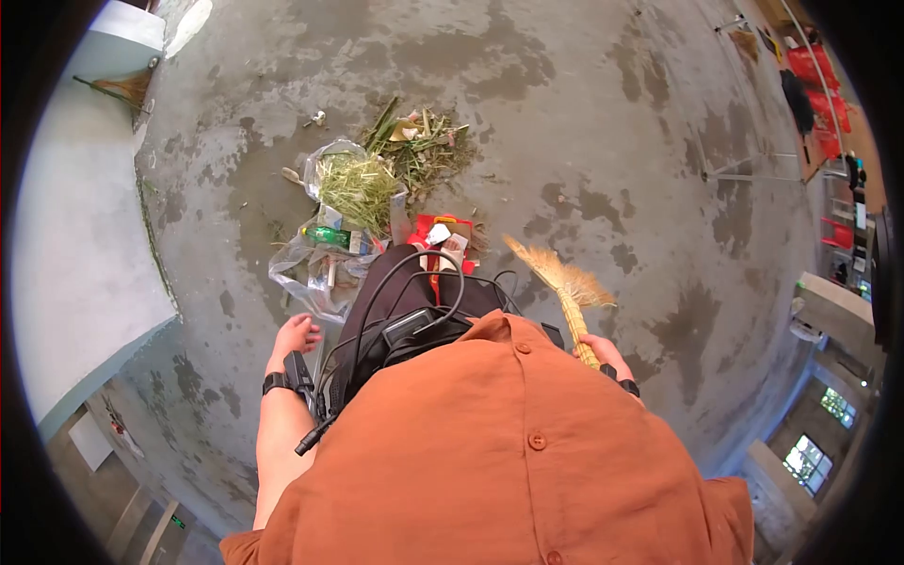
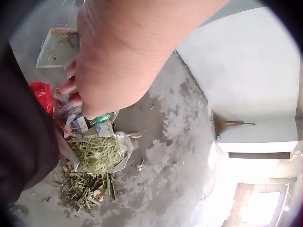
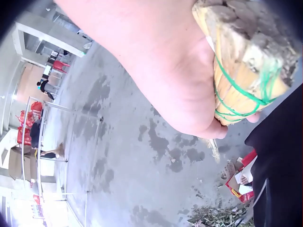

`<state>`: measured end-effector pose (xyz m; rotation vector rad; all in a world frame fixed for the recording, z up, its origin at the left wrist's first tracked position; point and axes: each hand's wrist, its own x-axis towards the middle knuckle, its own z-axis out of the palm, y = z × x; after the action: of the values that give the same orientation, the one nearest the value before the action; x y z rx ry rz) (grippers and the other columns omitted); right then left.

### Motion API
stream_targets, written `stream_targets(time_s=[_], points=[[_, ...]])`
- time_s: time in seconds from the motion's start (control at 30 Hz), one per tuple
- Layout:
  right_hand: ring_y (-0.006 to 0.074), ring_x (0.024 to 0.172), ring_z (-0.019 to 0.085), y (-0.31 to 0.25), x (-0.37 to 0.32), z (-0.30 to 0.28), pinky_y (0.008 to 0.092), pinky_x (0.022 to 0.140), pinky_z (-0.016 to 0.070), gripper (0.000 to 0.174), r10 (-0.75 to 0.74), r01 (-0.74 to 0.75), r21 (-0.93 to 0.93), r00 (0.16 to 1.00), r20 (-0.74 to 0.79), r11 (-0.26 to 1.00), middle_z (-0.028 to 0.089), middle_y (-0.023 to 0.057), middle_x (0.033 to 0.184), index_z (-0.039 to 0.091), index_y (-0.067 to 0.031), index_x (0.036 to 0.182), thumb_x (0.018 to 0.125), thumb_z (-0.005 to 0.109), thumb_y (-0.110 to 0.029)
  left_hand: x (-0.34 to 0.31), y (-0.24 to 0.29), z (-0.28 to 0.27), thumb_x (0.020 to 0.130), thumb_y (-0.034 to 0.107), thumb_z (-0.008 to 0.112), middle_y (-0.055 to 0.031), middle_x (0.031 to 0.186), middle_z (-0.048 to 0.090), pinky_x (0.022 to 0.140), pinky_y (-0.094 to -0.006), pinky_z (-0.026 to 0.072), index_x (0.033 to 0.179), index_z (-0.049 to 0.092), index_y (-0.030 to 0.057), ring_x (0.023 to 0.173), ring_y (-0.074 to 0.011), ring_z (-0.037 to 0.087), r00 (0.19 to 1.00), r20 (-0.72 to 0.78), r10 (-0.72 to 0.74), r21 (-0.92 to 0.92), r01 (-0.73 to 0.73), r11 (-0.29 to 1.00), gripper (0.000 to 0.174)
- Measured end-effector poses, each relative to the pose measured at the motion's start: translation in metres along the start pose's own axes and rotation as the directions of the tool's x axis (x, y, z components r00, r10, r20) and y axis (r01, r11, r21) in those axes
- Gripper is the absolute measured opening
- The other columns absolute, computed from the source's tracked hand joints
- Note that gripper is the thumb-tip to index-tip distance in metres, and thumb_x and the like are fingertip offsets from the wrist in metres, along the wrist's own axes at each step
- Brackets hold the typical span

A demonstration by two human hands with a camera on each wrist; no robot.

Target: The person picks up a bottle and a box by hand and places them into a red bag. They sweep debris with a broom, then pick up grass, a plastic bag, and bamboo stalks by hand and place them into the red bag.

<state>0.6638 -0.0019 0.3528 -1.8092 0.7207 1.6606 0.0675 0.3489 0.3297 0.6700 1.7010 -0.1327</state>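
My right hand (image 1: 607,356) grips the handle of a straw broom (image 1: 565,282), whose bristles point forward over the concrete floor. In the right wrist view the right hand (image 3: 165,71) wraps the broom handle (image 3: 241,85), which is bound with green wire. My left hand (image 1: 297,334) hangs beside my black trousers with its fingers loosely curled and nothing seen in them. Just ahead of the left hand (image 2: 113,61) lies a clear plastic bag (image 1: 353,193) (image 2: 99,151) stuffed with cut grass and litter. Beside the bag sits a red dustpan (image 1: 443,235) (image 2: 41,94) holding paper scraps.
A pile of green stalks and leaves (image 1: 424,141) (image 2: 90,189) lies beyond the bag. A white wall (image 1: 85,217) runs along the left, with a second broom (image 1: 118,87) (image 2: 232,124) leaning on it. A metal frame (image 1: 744,165) and red chairs (image 1: 819,75) stand far right.
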Motion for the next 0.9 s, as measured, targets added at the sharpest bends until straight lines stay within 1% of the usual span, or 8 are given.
stream_targets(time_s=[0.03,0.13,0.47,0.6,0.67,0.73,0.8,0.9], points=[[0.0203,0.06,0.06,-0.003,0.004,0.002,0.0335,0.05,0.0503,0.02,0.031,-0.032,0.009,0.999,0.021,0.999,0.063,0.0121,0.076,0.052,-0.0067,0.109,0.101,0.054,-0.025,-0.005,-0.001,-0.006,0.104,0.026,0.053,-0.006,0.103,0.067,0.067,-0.0314,0.0521,0.14,0.053,0.0127,0.081,-0.0188,0.067,0.999,-0.032,-0.024,0.006,0.024,1.0,0.039],[0.0218,0.06,0.061,-0.014,0.006,0.019,0.0341,0.053,0.0515,0.023,-0.024,0.024,0.01,0.999,0.047,1.0,0.062,0.0126,0.075,0.053,0.0003,0.108,0.1,0.056,-0.021,0.002,-0.005,-0.021,0.105,0.027,0.052,-0.0058,0.105,0.068,0.064,-0.0319,0.0521,0.144,0.05,0.0114,0.08,-0.0171,0.068,0.991,-0.116,-0.063,-0.064,0.055,0.996,0.042],[0.0194,0.061,0.061,-0.075,-0.024,0.084,0.0317,0.052,0.0512,0.022,-0.055,0.055,0.002,0.997,0.055,0.998,0.062,0.0111,0.08,0.052,-0.0001,0.109,0.1,0.055,-0.02,0.051,0.008,-0.032,0.104,0.026,0.052,-0.005,0.104,0.068,0.062,-0.0305,0.0508,0.143,0.05,0.0104,0.078,-0.0156,0.067,0.998,-0.051,-0.032,-0.129,0.025,0.991,0.042],[0.0195,0.061,0.061,-0.102,-0.033,0.1,0.0316,0.052,0.0516,0.02,-0.119,0.122,-0.053,0.991,0.063,0.991,0.062,0.0114,0.08,0.052,-0.0015,0.107,0.1,0.055,-0.02,0.058,-0.001,-0.039,0.104,0.025,0.052,-0.0052,0.103,0.068,0.061,-0.0305,0.0504,0.142,0.05,0.0094,0.077,-0.0153,0.067,0.997,-0.072,0.014,-0.258,-0.032,0.966,0.042],[0.0197,0.061,0.061,-0.124,-0.036,0.104,0.0317,0.051,0.0517,0.02,-0.158,0.165,-0.118,0.985,0.071,0.979,0.062,0.0116,0.079,0.052,-0.0022,0.107,0.1,0.055,-0.021,0.051,-0.011,-0.039,0.104,0.025,0.052,-0.0057,0.102,0.068,0.06,-0.0305,0.0504,0.141,0.051,0.009,0.076,-0.0157,0.067,0.994,-0.104,0.025,-0.306,-0.056,0.95,0.041],[0.02,0.062,0.061,-0.149,-0.039,0.106,0.0318,0.051,0.0518,0.019,-0.076,0.086,-0.135,0.994,0.074,0.987,0.062,0.012,0.078,0.052,-0.0034,0.104,0.1,0.055,-0.022,0.05,-0.03,-0.036,0.104,0.024,0.052,-0.006,0.102,0.068,0.06,-0.0305,0.0504,0.141,0.051,0.0091,0.075,-0.0161,0.067,0.991,-0.132,0.021,-0.383,-0.071,0.921,0.04],[0.0204,0.061,0.061,-0.177,-0.037,0.114,0.0322,0.051,0.0517,0.019,-0.096,0.107,-0.214,0.993,0.065,0.971,0.062,0.0123,0.078,0.052,-0.0037,0.105,0.1,0.054,-0.022,0.044,-0.055,-0.029,0.104,0.024,0.051,-0.0064,0.102,0.068,0.059,-0.0306,0.0505,0.141,0.051,0.0092,0.075,-0.0165,0.067,0.987,-0.159,0.002,-0.466,-0.076,0.882,0.04],[0.0215,0.06,0.06,-0.225,-0.024,0.122,0.0335,0.051,0.0512,0.019,-0.118,0.118,-0.337,0.993,0.021,0.934,0.061,0.0135,0.077,0.05,-0.0043,0.107,0.1,0.053,-0.022,0.025,-0.099,-0.001,0.105,0.026,0.051,-0.0072,0.101,0.067,0.057,-0.0308,0.0503,0.14,0.051,0.0096,0.074,-0.0176,0.067,0.965,-0.249,-0.085,-0.616,-0.09,0.783,0.039]])
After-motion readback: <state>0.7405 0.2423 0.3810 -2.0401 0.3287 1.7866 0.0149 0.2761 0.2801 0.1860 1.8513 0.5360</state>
